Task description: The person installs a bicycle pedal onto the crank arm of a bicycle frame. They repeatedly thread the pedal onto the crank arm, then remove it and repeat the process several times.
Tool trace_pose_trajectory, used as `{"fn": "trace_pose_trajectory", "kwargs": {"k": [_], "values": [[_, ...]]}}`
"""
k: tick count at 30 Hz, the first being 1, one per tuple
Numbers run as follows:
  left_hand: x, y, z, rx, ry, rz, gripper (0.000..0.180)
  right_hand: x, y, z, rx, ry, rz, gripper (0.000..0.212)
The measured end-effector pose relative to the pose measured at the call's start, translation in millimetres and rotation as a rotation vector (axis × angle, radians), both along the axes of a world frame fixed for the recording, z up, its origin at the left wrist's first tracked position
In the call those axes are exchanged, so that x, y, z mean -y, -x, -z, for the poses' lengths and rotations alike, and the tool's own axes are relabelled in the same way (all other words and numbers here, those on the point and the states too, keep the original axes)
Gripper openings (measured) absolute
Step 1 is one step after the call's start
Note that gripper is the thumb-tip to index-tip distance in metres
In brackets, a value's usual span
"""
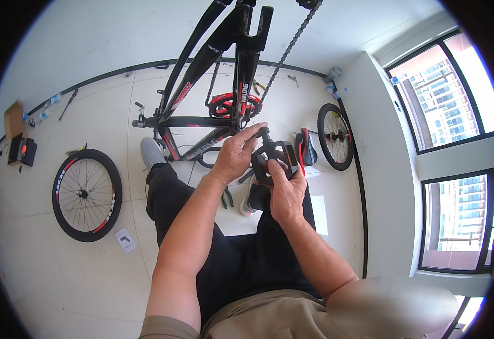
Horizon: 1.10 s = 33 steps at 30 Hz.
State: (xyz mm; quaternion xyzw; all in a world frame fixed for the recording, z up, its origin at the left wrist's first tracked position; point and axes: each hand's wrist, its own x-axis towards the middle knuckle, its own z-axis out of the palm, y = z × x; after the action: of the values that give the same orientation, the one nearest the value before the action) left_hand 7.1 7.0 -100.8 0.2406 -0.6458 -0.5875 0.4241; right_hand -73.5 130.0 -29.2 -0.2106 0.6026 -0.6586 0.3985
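Pedal held between two hands near the bicycle frame

Black platform pedal (pixel 281 151) sits in front of the person's lap, on the near side of the bicycle frame (pixel 247 70) and apart from the red-and-black chainring (pixel 220 105). The right hand (pixel 287 196) is clamped on the pedal body, thumb on top; the left hand (pixel 231 161) has its fingers at the axle end, though how firmly they grip cannot be told. The step looks like handling or checking the pedal's axle before fitting. The next move probably calls for lining that axle up squarely with a crank-arm hole.
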Motion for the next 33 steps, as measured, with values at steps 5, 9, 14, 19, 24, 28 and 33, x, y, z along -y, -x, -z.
{"fn": "trace_pose_trajectory", "kwargs": {"k": [5,9,14,19,24,28,33], "values": [[9.5,-6.6,-6.0,-0.07,-0.285,0.195,0.041,-4.5,1.1,-2.9,0.208,0.111,-0.094,0.038],[16.0,-10.3,-0.8,-0.226,-0.315,0.255,0.043,-4.0,2.5,-3.0,0.143,-0.003,-0.093,0.037],[12.0,-12.0,-8.3,-0.179,-0.327,0.233,0.045,-4.7,1.9,-5.4,-0.219,-0.231,-0.144,0.032],[8.4,-16.4,-16.5,-0.157,-0.372,0.267,0.044,-8.5,0.6,-13.4,-0.002,-0.173,-0.201,0.031],[10.2,-14.7,-10.6,-0.207,-0.405,0.272,0.044,-7.7,-1.3,-15.9,0.27,-0.029,-0.215,0.032],[11.4,-12.0,-6.7,-0.279,-0.468,0.301,0.047,-8.9,-2.0,-13.5,0.334,-0.031,-0.197,0.03],[14.1,-10.4,-0.3,-0.383,-0.511,0.361,0.051,-9.6,3.6,-9.2,0.585,-0.007,-0.23,0.029]]}}
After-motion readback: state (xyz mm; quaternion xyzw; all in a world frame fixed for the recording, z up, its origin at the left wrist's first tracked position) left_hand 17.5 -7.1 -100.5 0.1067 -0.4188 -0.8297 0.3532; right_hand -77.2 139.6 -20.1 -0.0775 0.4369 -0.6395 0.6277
